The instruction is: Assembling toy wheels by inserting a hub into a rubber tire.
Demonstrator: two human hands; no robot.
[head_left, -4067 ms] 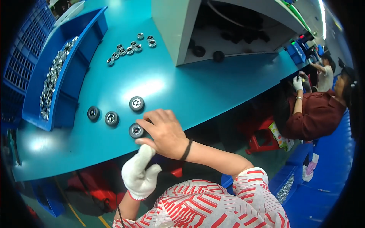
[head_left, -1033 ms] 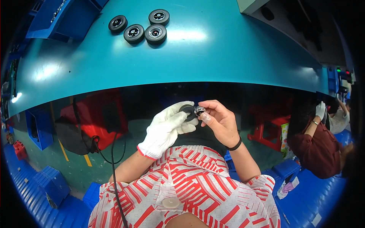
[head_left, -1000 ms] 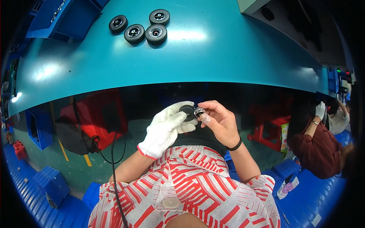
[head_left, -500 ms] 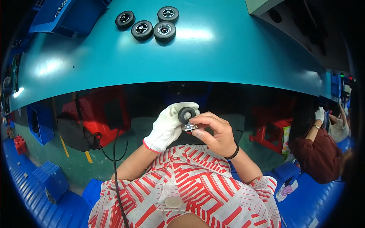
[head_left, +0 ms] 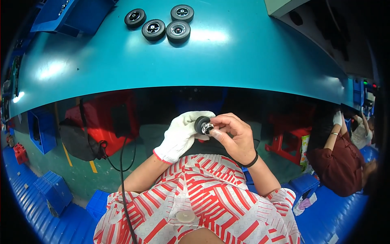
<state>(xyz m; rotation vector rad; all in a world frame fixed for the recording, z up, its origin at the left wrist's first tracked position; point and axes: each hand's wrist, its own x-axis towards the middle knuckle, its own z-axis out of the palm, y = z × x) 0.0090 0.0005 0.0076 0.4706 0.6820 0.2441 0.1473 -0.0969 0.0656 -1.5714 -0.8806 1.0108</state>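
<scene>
My left hand point(head_left: 181, 132), in a white knit glove with a red cuff, is closed round a small black tyre point(head_left: 199, 123). Pinched in the bare fingers of my right hand point(head_left: 237, 136) is a shiny chrome wheel hub point(head_left: 207, 127), which sits against the open side of the tyre. Whether the hub is inside the tyre or only touching it, I cannot tell. Both hands are above my lap, short of the table edge. Several finished wheels with black tyres lie on the table, one of them a dark-rimmed wheel point(head_left: 178, 31).
The blue-green table point(head_left: 134, 65) curves across in front of me. A blue bin point(head_left: 75, 16) stands at its far left. Red stools point(head_left: 107, 118) and blue crates point(head_left: 55, 191) are on the floor. A black cable point(head_left: 122, 175) hangs by my left arm; a co-worker point(head_left: 341, 162) sits at the right.
My right hand has brought the chrome hub from just below the tyre up against its side. The tyre has turned in my gloved left hand.
</scene>
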